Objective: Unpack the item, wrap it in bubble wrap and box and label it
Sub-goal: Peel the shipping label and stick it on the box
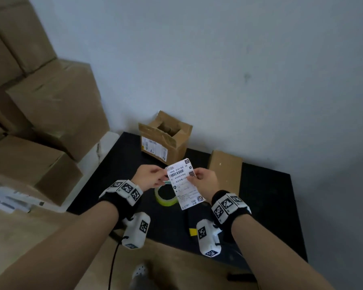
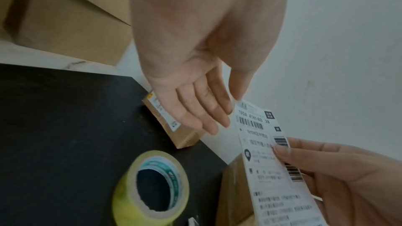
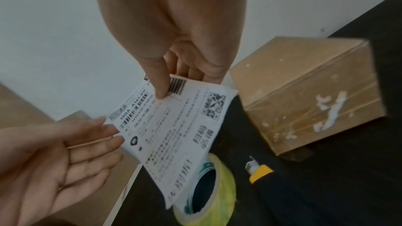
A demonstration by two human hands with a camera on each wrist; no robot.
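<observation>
A white shipping label [image 1: 183,183] with barcodes hangs in the air over the black table [image 1: 264,206]. My right hand [image 1: 195,177] pinches its right edge, thumb [image 3: 161,90] on the printed face and fingers behind. My left hand [image 1: 161,176] reaches in from the left with fairly straight fingers [image 2: 208,109]; its fingertips touch the label's [image 2: 261,143] upper left edge. A sealed, taped brown box [image 1: 225,170] stands to the right. Its top [image 3: 304,78] shows white scraps of old label.
A yellowish tape roll [image 1: 166,196] lies on the table under the label. A yellow box cutter [image 3: 260,173] lies near the front. An opened brown box [image 1: 166,141] with an old label stands at the back. Large cartons [image 1: 50,105] are stacked on the left.
</observation>
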